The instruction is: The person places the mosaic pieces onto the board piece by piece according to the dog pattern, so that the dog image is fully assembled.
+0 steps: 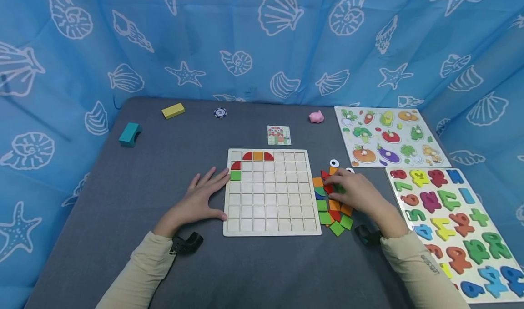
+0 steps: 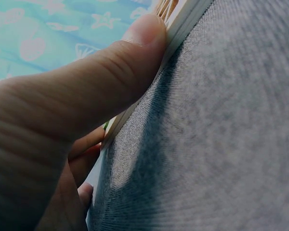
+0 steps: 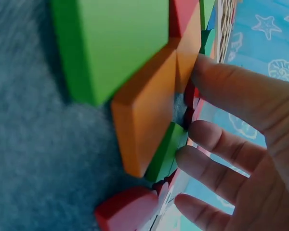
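Observation:
A square wooden grid board [image 1: 270,193] lies flat on the table. Along its top row sit two red quarter-round pieces [image 1: 247,156] with an orange square [image 1: 258,156] between them; another red piece [image 1: 236,165] and a green square [image 1: 235,176] are in the left column. My left hand [image 1: 200,197] is spread at the board's left side, its thumb [image 2: 144,36] and fingertips touching the edge. My right hand [image 1: 355,191] reaches into a pile of colored blocks, its thumb and fingers apart around red and green pieces. Nothing is visibly held. An orange block [image 3: 144,113] lies nearby.
A small pattern card [image 1: 279,135] lies behind the board. A vegetable puzzle [image 1: 393,137] and a number puzzle [image 1: 454,227] are on the right. At the back are a pink pig [image 1: 316,117], a poker chip [image 1: 220,113], a yellow block [image 1: 173,111] and a teal arch block [image 1: 130,134].

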